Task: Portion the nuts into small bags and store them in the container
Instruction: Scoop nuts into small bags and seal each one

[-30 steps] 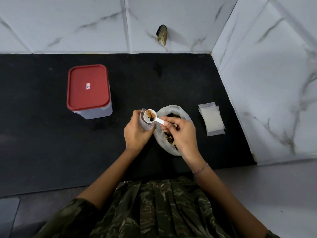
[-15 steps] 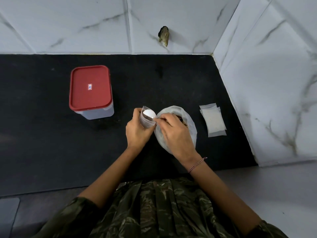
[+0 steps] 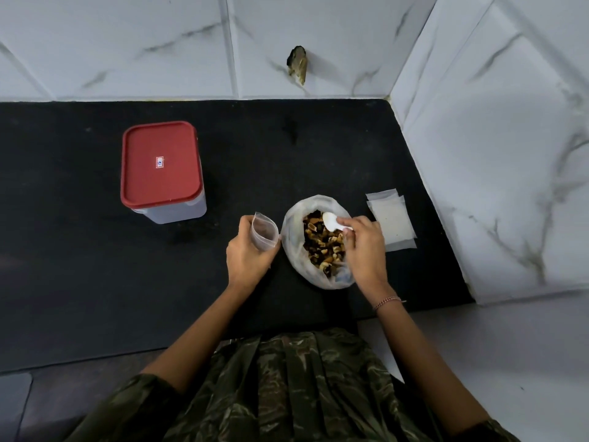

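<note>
On the black bench (image 3: 95, 282) the left hand (image 3: 248, 256) grips a small clear zip bag (image 3: 264, 231), fingers wrapped round its lower part so the mouth stands open and upward. Little can be made out inside it. Just beside it, at three o'clock, sits a larger white plastic bag (image 3: 294, 224) with its top rolled open, full of mixed nuts (image 3: 322, 247) — brown, tan and dark pieces. The two bags are close, almost touching at the small bag's right corner.

The right hand (image 3: 365, 250) hovers over the right half of the nut bag and pinches the handle of a white plastic spoon (image 3: 330, 221) between thumb and fingertips. The spoon's bowl points to about ten o'clock from the hand and lies over the nuts at the far side of the pile; whether it carries anything I cannot tell. A thin beaded bracelet (image 3: 387, 302) circles the right wrist.

At two o'clock from the nut bag, flat on the bench, lies a short stack of empty small bags (image 3: 390, 220), partly hidden by the right hand's knuckles. Well apart, at ten o'clock from the left hand, stands the container (image 3: 169, 212) — translucent walls, its red lid (image 3: 161, 164) shut on top. Marble-look tiled walls (image 3: 494, 154) close the bench at twelve and three o'clock.
</note>
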### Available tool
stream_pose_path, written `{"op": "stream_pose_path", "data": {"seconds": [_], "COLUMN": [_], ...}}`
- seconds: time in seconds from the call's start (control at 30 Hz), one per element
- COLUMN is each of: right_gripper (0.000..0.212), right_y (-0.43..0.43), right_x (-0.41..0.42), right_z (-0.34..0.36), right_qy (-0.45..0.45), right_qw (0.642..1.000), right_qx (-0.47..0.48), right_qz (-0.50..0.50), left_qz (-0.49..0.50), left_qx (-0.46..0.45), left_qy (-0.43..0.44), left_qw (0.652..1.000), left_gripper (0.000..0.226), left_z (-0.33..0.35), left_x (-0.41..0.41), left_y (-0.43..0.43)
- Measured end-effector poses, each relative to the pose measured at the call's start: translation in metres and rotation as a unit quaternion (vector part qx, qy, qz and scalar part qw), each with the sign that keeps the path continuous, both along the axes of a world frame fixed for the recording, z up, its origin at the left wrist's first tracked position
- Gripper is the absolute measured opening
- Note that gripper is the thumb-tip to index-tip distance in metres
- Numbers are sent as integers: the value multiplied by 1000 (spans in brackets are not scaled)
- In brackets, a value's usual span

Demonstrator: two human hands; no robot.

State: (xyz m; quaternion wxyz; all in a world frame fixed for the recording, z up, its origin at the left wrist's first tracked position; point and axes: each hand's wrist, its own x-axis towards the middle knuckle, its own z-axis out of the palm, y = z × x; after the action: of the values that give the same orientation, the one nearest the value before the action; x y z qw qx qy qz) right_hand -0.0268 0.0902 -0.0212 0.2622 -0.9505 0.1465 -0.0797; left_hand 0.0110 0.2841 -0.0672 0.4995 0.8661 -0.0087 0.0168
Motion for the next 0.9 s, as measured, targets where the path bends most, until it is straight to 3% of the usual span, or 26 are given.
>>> {"op": "stream_pose_path", "data": {"seconds": [0.2, 0.33, 0.57, 0.8, 0.9], "right_gripper": [56, 42, 21, 30, 26], "right_y": [-3, 7, 5, -5, -5], "right_x": [4, 12, 21, 37, 31], "right_z": [5, 7, 5, 5, 5], "right_qy": [112, 112, 104, 144, 143], "right_qw": [961, 928, 971, 987, 989], "right_qx": [-218, -305, -142, 64, 21], "right_qz": [124, 179, 162, 37, 35], "left_qz": [-32, -47, -64, -92, -89], "left_qx": [8, 7, 47, 78, 59], "left_qy": [2, 7, -5, -5, -10], "left_qw": [999, 999, 997, 993, 994], "left_gripper": [39, 40, 34, 32, 31], "left_z": [-13, -18, -29, -28, -28], "left_x": [-7, -7, -1, 2, 0], "left_y": [-3, -5, -10, -14, -16]}}
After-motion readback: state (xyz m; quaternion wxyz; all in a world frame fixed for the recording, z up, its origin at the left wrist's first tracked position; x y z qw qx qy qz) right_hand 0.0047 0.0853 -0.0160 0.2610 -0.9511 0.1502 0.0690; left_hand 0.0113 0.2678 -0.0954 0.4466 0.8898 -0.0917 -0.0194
